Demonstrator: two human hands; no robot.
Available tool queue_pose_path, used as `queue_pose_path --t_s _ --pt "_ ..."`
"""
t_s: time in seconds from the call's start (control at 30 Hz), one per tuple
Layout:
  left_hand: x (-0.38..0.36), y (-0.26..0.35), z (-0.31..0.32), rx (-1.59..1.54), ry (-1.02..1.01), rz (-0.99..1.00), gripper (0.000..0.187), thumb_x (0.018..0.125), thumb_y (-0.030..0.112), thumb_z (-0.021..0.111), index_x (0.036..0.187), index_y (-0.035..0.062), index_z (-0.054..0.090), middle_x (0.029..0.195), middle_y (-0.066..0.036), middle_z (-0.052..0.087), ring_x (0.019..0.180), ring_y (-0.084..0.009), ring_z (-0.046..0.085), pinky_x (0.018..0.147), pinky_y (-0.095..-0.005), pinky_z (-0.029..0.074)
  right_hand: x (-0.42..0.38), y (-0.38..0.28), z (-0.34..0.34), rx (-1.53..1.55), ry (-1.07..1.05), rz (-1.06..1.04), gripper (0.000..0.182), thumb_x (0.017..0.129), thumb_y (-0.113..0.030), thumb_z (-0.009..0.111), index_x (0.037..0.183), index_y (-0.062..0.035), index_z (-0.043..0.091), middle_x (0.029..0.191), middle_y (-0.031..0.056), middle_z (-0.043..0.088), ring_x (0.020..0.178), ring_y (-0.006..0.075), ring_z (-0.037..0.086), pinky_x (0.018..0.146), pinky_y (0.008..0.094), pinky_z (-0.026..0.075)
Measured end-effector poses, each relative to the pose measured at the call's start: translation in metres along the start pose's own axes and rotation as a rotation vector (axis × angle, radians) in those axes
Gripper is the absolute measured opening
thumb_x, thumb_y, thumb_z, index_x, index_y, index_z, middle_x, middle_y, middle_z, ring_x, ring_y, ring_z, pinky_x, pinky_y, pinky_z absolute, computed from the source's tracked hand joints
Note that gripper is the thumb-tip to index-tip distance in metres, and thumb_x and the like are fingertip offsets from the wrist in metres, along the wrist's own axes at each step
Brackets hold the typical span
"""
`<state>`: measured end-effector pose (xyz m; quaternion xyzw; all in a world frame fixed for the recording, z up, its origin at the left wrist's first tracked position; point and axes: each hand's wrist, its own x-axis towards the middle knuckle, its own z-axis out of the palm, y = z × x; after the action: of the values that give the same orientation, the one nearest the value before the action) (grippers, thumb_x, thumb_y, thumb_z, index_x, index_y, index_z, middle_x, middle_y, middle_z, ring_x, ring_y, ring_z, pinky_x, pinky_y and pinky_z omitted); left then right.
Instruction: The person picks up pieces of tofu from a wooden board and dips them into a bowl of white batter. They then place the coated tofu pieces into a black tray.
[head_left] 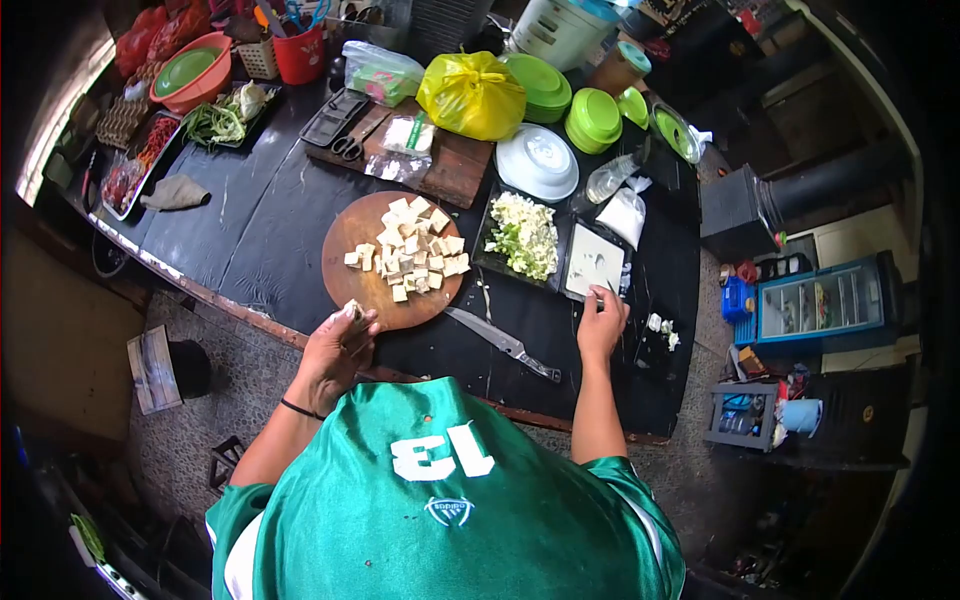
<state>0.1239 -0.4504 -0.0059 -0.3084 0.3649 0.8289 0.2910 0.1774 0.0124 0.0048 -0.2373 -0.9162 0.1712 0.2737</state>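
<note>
My left hand (342,348) is closed at the near edge of a round wooden cutting board (345,265), with a small pale piece (352,309) at its fingertips that looks like tofu. Cut tofu cubes (410,245) lie heaped on the board. My right hand (603,322) has its fingers pinched together at the near edge of a tray of white stuff (590,255). What it grips, perhaps a thin dark handle, is too small to make out. Between my hands a knife (495,335) lies flat on the table, its blade tip by the board.
A black tray of chopped pale-green vegetable (523,235) stands right of the board. Behind are a yellow plastic bag (472,95), green bowls (593,120), a white lidded dish (537,162) and a wooden slab (455,170). Vegetables (222,122) sit at far left. The table edge (250,325) is near me.
</note>
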Motion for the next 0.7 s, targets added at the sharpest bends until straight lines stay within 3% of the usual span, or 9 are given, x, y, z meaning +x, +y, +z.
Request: queue_pose_path --t_s 0.2,0.23,0.3,0.5,0.6,0.7 --pt "-0.008 -0.039 -0.002 0.041 0.007 -0.096 0.020 0.109 0.029 0.065 0.126 0.0171 0.067 0.120 0.001 0.080 0.098 -0.0190 0.075 0.080 -0.0348 0.056 -0.003 0.049 -0.034 -0.218 -0.028 0.044 0.015 0.094 -0.019 0.077 0.107 -0.0120 0.078 0.109 0.0070 0.074 0.111 0.0347 0.062 0.098 0.0474 0.050" --pt "-0.010 -0.045 0.004 0.050 0.067 -0.098 0.020 0.108 0.030 0.067 0.124 0.0175 0.068 0.120 0.001 0.080 0.097 -0.0188 0.075 0.080 -0.0349 0.056 -0.003 0.066 -0.034 -0.281 -0.096 0.108 0.023 0.096 -0.029 0.076 0.116 -0.0165 0.076 0.121 0.0043 0.069 0.123 0.0313 0.059 0.104 0.0551 0.048" --pt "-0.010 -0.059 0.015 0.094 0.063 -0.091 0.020 0.107 0.030 0.070 0.123 0.0185 0.071 0.118 0.001 0.080 0.098 -0.0187 0.075 0.082 -0.0354 0.057 0.002 0.079 -0.032 -0.408 -0.075 0.087 0.027 0.096 -0.030 0.076 0.120 -0.0177 0.074 0.126 0.0051 0.067 0.125 0.0317 0.057 0.104 0.0562 0.048" --pt "-0.010 -0.092 0.072 0.252 -0.035 -0.054 0.023 0.106 0.032 0.071 0.124 0.0177 0.073 0.118 0.001 0.080 0.104 -0.0183 0.072 0.093 -0.0398 0.051 0.023 0.100 -0.017 -0.396 -0.139 0.067 0.028 0.097 -0.030 0.076 0.119 -0.0152 0.067 0.121 0.0095 0.062 0.122 0.0328 0.061 0.099 0.0528 0.050" --pt "-0.009 -0.107 0.098 0.278 -0.115 0.003 0.026 0.105 0.032 0.072 0.124 0.0137 0.072 0.121 -0.003 0.079 0.105 -0.0200 0.072 0.091 -0.0379 0.051 0.039 0.095 -0.019 -0.439 -0.210 0.165 0.029 0.097 -0.030 0.075 0.119 -0.0120 0.067 0.122 0.0105 0.060 0.122 0.0327 0.061 0.098 0.0522 0.051" --pt "-0.005 -0.119 0.123 0.312 -0.149 0.028 0.029 0.105 0.033 0.073 0.124 0.0110 0.072 0.123 -0.005 0.079 0.107 -0.0204 0.072 0.089 -0.0358 0.052 0.047 0.097 -0.028 -0.406 -0.215 0.133 0.028 0.097 -0.030 0.074 0.117 -0.0118 0.066 0.121 0.0106 0.060 0.124 0.0329 0.059 0.097 0.0521 0.052"
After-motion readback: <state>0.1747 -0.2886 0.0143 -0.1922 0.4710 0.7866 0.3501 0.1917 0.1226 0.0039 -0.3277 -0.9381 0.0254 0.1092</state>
